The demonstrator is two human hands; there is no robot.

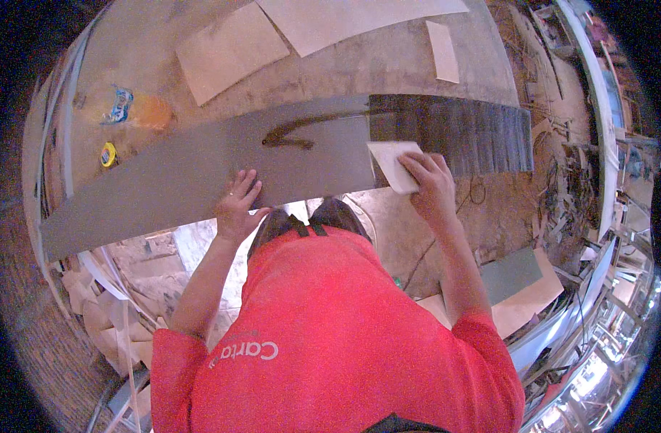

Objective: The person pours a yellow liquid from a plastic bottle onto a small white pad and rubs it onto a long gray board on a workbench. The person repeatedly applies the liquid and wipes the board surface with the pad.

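A long grey board [164, 177] lies across the work table in front of me. My left hand [238, 208] rests on its near edge with the fingers spread and a ring on one finger. My right hand [433, 186] grips a flat white spreader [392, 166] between thumb and fingers, over the near edge of the board. Under and right of it, the board's right part [456, 133] looks dark, wet and streaked. A curved trail of dark brown liquid [298, 133], perhaps glue, runs leftward from there across the grey surface.
Beyond the board, the table holds an orange-filled plastic bottle [146, 110], a yellow tape measure [108, 154] and tan sheets [233, 54], plus a narrow strip [443, 52]. Offcuts [521, 285] lie at my lower right. Scraps and a cable clutter the right side.
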